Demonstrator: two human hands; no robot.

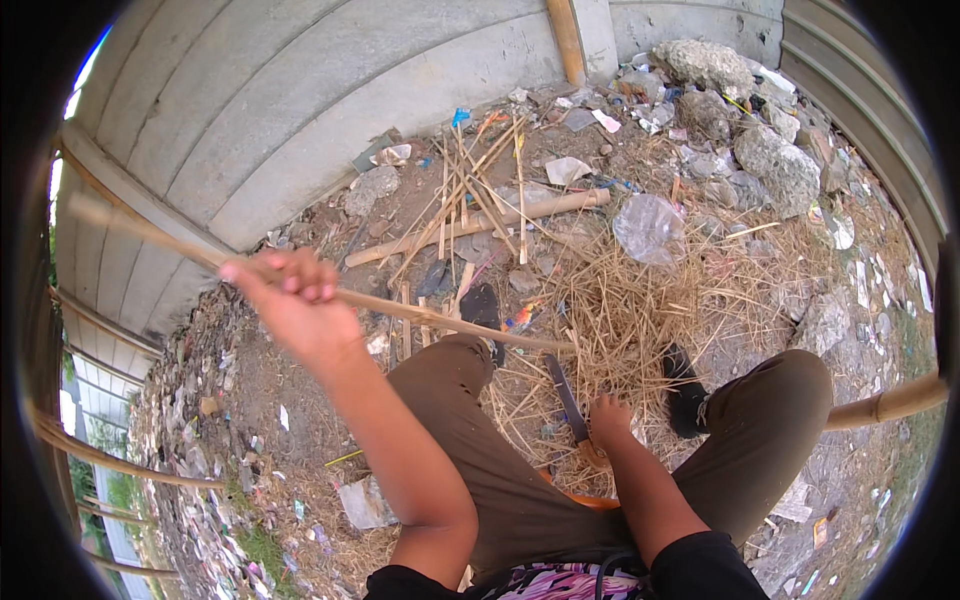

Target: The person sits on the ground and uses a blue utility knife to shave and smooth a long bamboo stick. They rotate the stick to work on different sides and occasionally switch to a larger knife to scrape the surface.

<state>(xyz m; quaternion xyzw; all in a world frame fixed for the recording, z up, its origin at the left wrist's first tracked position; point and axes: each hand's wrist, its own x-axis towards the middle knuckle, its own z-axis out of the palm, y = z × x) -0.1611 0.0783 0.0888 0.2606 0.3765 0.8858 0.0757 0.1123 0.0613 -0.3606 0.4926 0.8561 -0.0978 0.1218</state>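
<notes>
My left hand [305,305] is closed around a long bamboo strip [410,312]. The strip slants from the upper left down to the straw between my feet, and its far left end is blurred. Beside my right knee's inner side, low over the ground, my right hand [611,420] has its fingers curled in; its palm is hidden. Just left of that hand lies a long-bladed knife [567,398] with a wooden handle, apart from the fingers as far as I can see. Thin bamboo shavings [625,315] are heaped between my feet.
Ahead, split bamboo sticks [466,190] lie crossed over a thick bamboo pole [560,205]. A clear plastic piece [648,228] rests on the shavings. Concrete rubble [775,165] is piled at the far right, below a concrete wall [400,90]. Another bamboo pole [888,403] juts in at right.
</notes>
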